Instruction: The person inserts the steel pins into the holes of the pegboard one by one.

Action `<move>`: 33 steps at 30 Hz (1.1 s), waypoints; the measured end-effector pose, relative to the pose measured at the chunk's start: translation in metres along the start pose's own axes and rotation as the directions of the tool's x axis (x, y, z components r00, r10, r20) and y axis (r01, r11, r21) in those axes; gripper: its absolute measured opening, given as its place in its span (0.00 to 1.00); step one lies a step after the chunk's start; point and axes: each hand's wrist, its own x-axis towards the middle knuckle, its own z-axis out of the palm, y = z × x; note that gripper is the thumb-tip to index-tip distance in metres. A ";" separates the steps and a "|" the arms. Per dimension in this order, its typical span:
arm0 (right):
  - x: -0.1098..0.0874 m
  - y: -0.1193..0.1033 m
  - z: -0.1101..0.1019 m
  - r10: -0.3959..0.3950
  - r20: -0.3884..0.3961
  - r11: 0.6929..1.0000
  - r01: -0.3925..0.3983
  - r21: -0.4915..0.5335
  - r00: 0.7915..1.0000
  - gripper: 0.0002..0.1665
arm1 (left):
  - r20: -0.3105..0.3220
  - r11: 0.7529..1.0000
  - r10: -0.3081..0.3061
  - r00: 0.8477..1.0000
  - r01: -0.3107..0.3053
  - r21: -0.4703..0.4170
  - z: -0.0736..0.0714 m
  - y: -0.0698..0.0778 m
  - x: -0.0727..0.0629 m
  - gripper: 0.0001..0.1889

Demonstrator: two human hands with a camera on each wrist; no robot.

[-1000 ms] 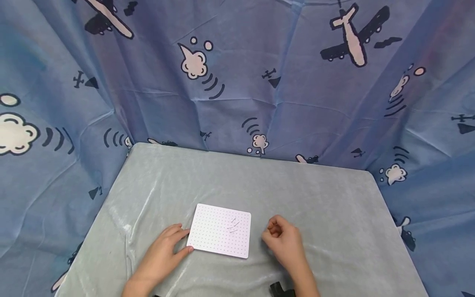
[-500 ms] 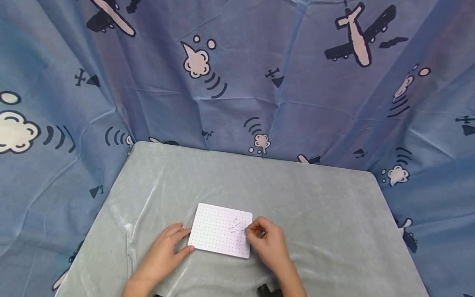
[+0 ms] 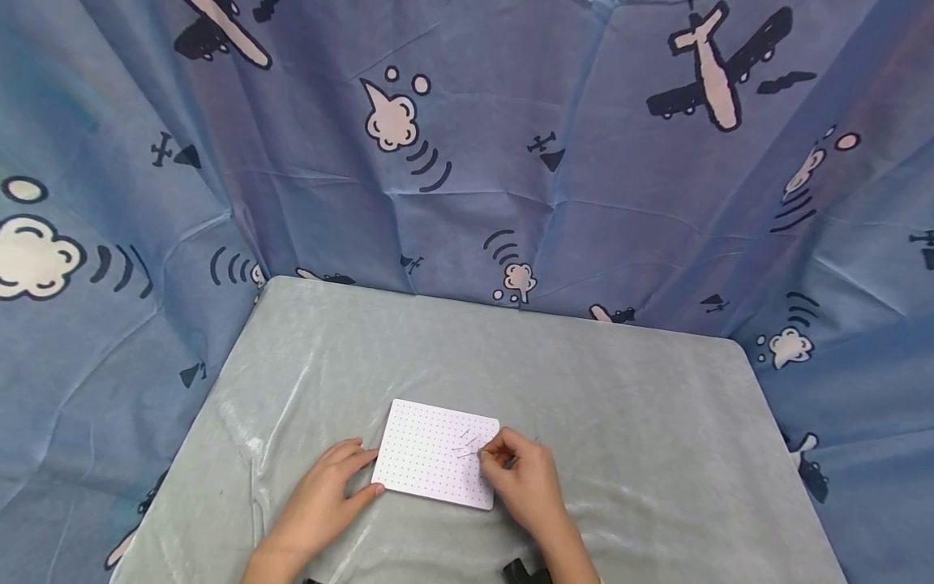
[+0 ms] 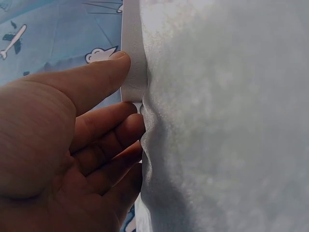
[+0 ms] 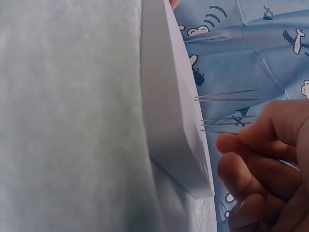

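Observation:
A white board [image 3: 423, 454] with a grid of small holes lies on the cloth-covered table. Several thin metal needles [image 5: 227, 100] stand up from its right part. With thumb and index finger, my right hand [image 3: 527, 478] pinches one needle [image 5: 219, 131], whose lower end is at the board face. The other right fingers are curled. At the board's left end, my left hand [image 3: 321, 495] touches the near edge with its thumb [image 4: 99, 79] and the left edge with a fingertip. Its remaining fingers rest loosely on the cloth.
Grey plush cloth [image 3: 620, 389] covers the table. A blue curtain [image 3: 452, 162] printed with planes and clouds hangs behind and at both sides. Part of a black device [image 3: 521, 572] shows at the right wrist.
My right hand has moved left from beside the board to over its right part, bringing the needle to the board. The left hand has stayed at the left edge.

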 end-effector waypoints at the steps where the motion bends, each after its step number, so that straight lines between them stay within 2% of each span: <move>1: 0.000 0.000 0.001 0.003 0.003 1.000 -0.003 -0.010 1.000 0.21 | 0.001 1.000 0.000 1.000 0.000 0.000 0.000 0.000 0.000 0.24; 8: 0.001 -0.003 0.003 0.035 0.023 0.998 -0.034 -0.053 0.999 0.20 | -0.007 1.000 0.008 1.000 -0.008 0.009 0.002 0.000 0.000 0.24; 16: 0.004 -0.002 0.003 0.022 0.045 0.998 -0.019 -0.055 0.999 0.19 | -0.023 1.000 0.008 1.000 -0.008 -0.010 0.000 0.000 0.000 0.24; 23: 0.003 0.000 -0.007 0.100 0.113 0.992 -0.091 -0.084 0.989 0.11 | -0.029 1.000 0.016 0.999 -0.017 -0.010 0.001 -0.001 0.000 0.25; 28: 0.004 0.007 -0.025 0.163 0.080 0.982 -0.153 -0.113 0.983 0.10 | -0.021 1.000 0.014 1.000 -0.014 -0.014 0.002 -0.002 0.002 0.25; 33: 0.004 0.022 -0.045 0.209 0.012 0.954 -0.202 -0.223 0.978 0.08 | -0.019 1.000 0.022 1.000 -0.022 -0.008 0.003 -0.002 0.003 0.25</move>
